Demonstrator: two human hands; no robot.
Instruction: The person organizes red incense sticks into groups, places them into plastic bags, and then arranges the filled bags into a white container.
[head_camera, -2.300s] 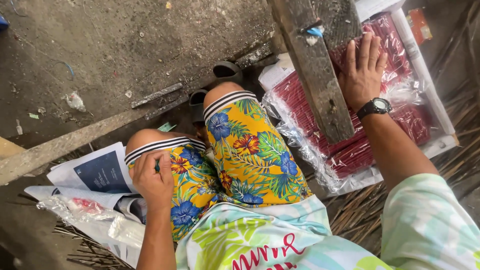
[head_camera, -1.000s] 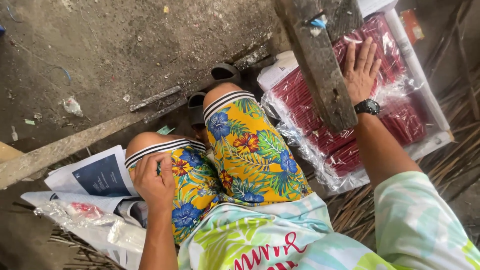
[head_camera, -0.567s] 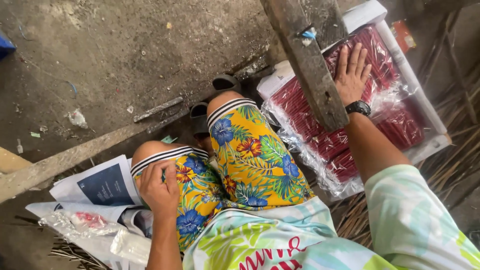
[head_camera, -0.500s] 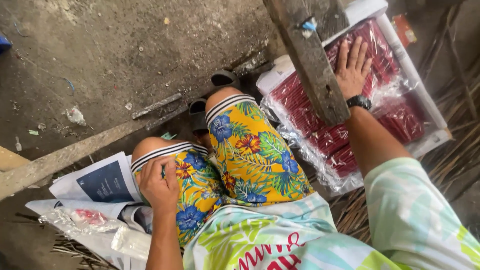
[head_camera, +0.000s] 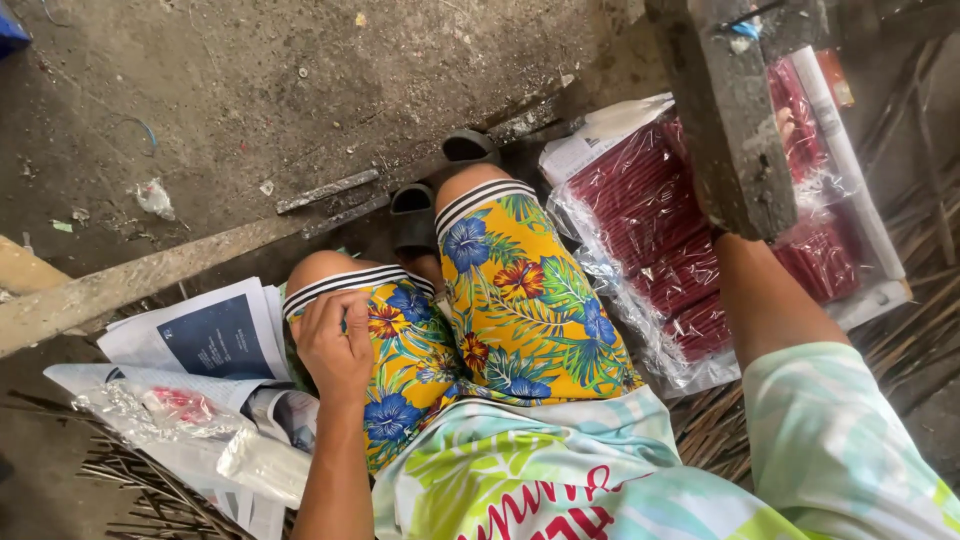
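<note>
With the left hand (head_camera: 335, 345) curled on the knee, the hidden right hand's state untellable behind the post (head_camera: 735, 120), pressing the sticks (head_camera: 650, 215) evenly seemed wisest.

Rough outdoor-style work floor in daylight, seen from above.
A grey, pitted concrete floor (head_camera: 250, 90) strewn with small litter fills the upper left; a worn wooden beam (head_camera: 130, 285) crosses it diagonally, just beyond the curled left-hand fingers. A dark timber post (head_camera: 735, 120) stands upright over the right-hand fingers, hiding them. Dry split-cane matting (head_camera: 905, 330) covers the ground at right.
</note>
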